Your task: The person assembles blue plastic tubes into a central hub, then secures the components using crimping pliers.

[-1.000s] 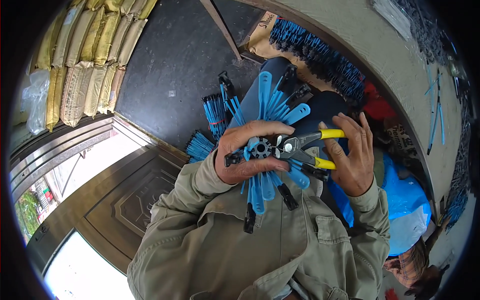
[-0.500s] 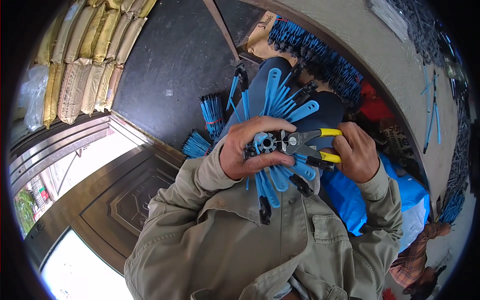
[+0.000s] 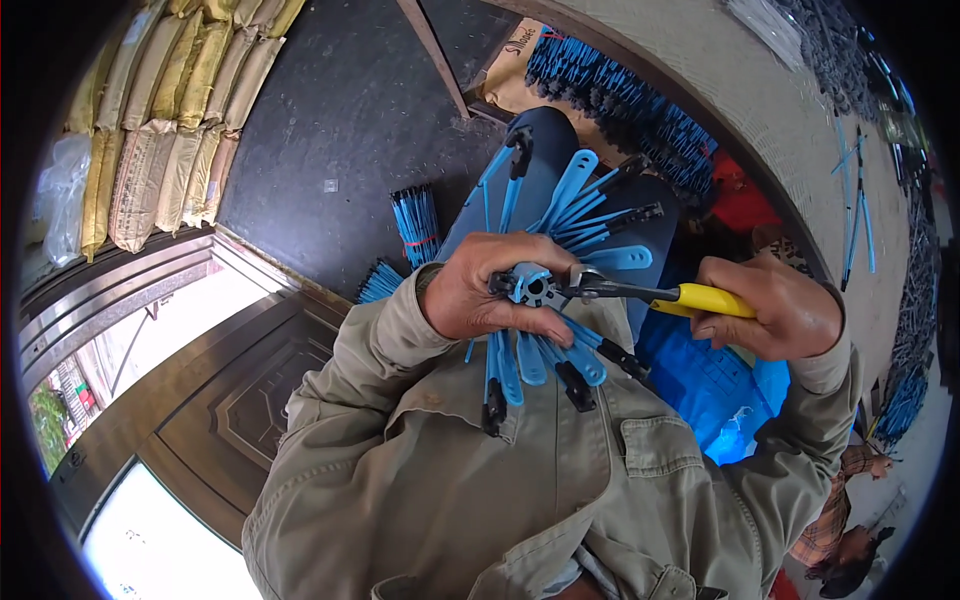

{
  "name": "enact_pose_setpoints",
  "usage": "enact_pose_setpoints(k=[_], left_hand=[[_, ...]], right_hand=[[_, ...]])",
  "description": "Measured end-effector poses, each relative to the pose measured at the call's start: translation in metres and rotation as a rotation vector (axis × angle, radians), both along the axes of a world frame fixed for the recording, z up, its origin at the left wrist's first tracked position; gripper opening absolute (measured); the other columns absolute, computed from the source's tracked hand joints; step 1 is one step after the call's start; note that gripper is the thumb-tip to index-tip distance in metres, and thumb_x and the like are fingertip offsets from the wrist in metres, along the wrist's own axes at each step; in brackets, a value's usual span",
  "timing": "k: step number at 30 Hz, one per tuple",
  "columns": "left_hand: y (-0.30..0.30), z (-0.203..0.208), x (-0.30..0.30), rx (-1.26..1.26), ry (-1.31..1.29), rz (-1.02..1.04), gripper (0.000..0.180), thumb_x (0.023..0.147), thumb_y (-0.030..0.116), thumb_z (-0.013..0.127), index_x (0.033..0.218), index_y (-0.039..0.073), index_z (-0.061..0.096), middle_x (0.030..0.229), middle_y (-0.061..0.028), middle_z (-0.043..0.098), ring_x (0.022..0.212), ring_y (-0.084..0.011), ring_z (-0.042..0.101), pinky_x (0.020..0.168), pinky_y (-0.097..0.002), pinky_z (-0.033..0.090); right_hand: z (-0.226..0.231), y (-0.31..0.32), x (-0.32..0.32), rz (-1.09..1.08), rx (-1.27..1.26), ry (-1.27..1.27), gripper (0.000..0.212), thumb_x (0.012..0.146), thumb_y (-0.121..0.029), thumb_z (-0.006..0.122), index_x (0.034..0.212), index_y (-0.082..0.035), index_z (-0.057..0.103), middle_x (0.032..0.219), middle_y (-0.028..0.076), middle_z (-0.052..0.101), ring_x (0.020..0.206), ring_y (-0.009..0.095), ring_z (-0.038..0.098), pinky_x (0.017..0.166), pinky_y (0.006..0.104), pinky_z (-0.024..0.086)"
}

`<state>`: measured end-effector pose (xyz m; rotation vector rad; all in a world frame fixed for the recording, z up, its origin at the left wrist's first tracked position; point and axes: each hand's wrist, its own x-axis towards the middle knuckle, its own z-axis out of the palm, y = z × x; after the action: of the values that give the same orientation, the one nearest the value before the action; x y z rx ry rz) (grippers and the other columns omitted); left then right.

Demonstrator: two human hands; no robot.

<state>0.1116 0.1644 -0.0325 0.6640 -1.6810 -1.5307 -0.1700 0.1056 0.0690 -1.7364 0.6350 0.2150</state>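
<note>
My left hand [image 3: 495, 285] is wrapped round the middle of a round black hub [image 3: 538, 291] with a blue core. Long blue plastic arms [image 3: 570, 185] with black ends fan out from the hub on both sides of the hand, over my lap. My right hand [image 3: 780, 305] is closed on the yellow handles [image 3: 710, 298] of a pair of pliers. The metal jaws [image 3: 590, 283] rest at the hub's right side by my left fingertips. Seen nearly edge-on, the pliers hide what lies between their jaws.
Bundles of blue strips [image 3: 415, 225] stand on the dark floor. A box [image 3: 620, 85] beyond my knees holds many more. Black and blue parts lie on the table [image 3: 800, 180] at right. Sacks [image 3: 170, 120] are stacked at far left; a person [image 3: 840, 520] is at lower right.
The pliers have turned from flat to nearly edge-on, and my right hand has moved right and rolled over. The hub with its blue arms has turned slightly in my left hand.
</note>
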Motion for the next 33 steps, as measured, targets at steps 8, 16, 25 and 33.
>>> enact_pose_setpoints(k=[8, 16, 25, 33], left_hand=[[-0.002, 0.001, -0.002, 0.015, -0.017, 0.042, 0.046, 0.062, 0.021, 0.081, 0.099, 0.004, 0.059, 0.086, -0.0084, 0.062, 0.076, -0.0189, 0.060, 0.066, -0.0278, 0.045], [-0.002, 0.001, -0.003, 0.097, -0.011, 0.204, 0.041, 0.068, 0.017, 0.079, 0.100, 0.002, 0.057, 0.085, -0.0064, 0.059, 0.077, -0.0121, 0.055, 0.068, -0.0267, 0.043], [-0.008, -0.011, 0.006, 0.168, 0.089, 0.379, 0.037, 0.090, 0.021, 0.053, 0.117, -0.002, 0.044, 0.093, -0.0089, 0.059, 0.083, -0.0128, 0.055, 0.076, -0.0269, 0.044], [-0.040, 0.026, 0.008, -0.012, 0.072, 0.491, 0.040, 0.092, 0.023, 0.049, 0.120, -0.006, 0.044, 0.101, -0.0148, 0.061, 0.091, -0.0186, 0.061, 0.082, -0.0315, 0.048]], right_hand=[[0.001, -0.002, 0.005, 0.037, -0.145, 0.064, 0.019, 0.085, -0.014, 0.061, 0.090, -0.001, 0.048, 0.068, 0.010, 0.060, 0.056, 0.021, 0.063, 0.049, 0.0309, 0.046], [-0.028, 0.022, 0.020, -0.185, -0.221, 0.007, 0.017, 0.083, -0.012, 0.061, 0.089, -0.001, 0.049, 0.068, 0.012, 0.058, 0.055, 0.024, 0.061, 0.050, 0.0322, 0.045], [-0.058, -0.032, -0.054, -0.756, -1.446, 0.515, 0.030, 0.079, -0.028, 0.065, 0.092, -0.005, 0.053, 0.081, 0.014, 0.056, 0.067, 0.033, 0.057, 0.053, 0.0375, 0.044], [-0.071, -0.041, -0.036, -0.732, -1.491, 0.180, 0.075, 0.062, -0.035, 0.077, 0.122, -0.002, 0.048, 0.123, 0.019, 0.049, 0.114, 0.038, 0.046, 0.094, 0.0446, 0.038]])
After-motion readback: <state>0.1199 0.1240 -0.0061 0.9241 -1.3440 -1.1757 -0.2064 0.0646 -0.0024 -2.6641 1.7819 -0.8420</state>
